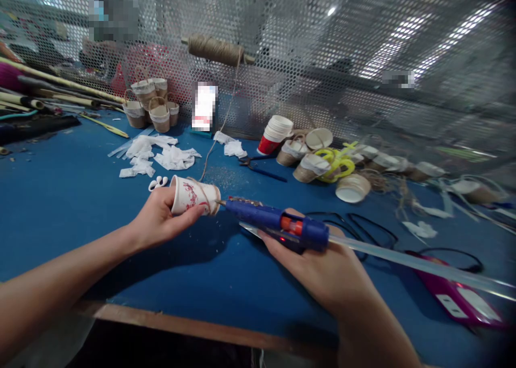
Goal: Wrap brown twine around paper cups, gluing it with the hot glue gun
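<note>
My left hand [161, 217] is closed round a white paper cup [186, 195] with a red print, tipped on its side with its base to the right. Jute twine [208, 161] runs down to the cup from a spool [215, 49] above and lies round it near the base. In my right hand [318, 266] is a blue hot glue gun [278, 223], its metal nozzle at the cup's base end. A long clear glue stick [403, 258] sticks out of the gun's back. The fingers round the gun's handle are partly hidden.
Twine-covered cups [159, 115] stand at the back left; more [310, 166] lie at the right. White lace scraps [175, 157], pliers [264, 169], stacked paper cups [276, 134] and a lit phone [204, 107] are along the back. A magenta power strip [459, 293] lies at right, before a perforated metal screen [322, 78].
</note>
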A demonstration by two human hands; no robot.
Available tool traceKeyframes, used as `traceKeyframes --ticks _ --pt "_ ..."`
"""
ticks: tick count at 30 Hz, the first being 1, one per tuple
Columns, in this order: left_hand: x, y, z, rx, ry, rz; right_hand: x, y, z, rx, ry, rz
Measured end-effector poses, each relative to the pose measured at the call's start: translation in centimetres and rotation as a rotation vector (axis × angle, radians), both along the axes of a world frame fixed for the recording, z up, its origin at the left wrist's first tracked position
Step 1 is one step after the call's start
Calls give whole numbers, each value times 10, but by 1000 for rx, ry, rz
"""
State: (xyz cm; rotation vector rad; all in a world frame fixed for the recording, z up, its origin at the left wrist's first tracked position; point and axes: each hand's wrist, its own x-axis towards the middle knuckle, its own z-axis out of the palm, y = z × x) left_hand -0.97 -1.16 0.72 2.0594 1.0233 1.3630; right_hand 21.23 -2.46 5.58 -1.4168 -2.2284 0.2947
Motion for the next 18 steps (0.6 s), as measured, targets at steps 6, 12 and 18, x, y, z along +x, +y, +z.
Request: traceKeyframes --ticks 6,12,18 --pt "-1 0 -1 35 28 5 0 -1 3 -14 -6 -26" --pt "-3 0 -3 73 91 -6 -1 -1 6 -19 -12 -20" --pt "-2 -2 -1 80 143 5 -1 0 4 -7 16 -37"
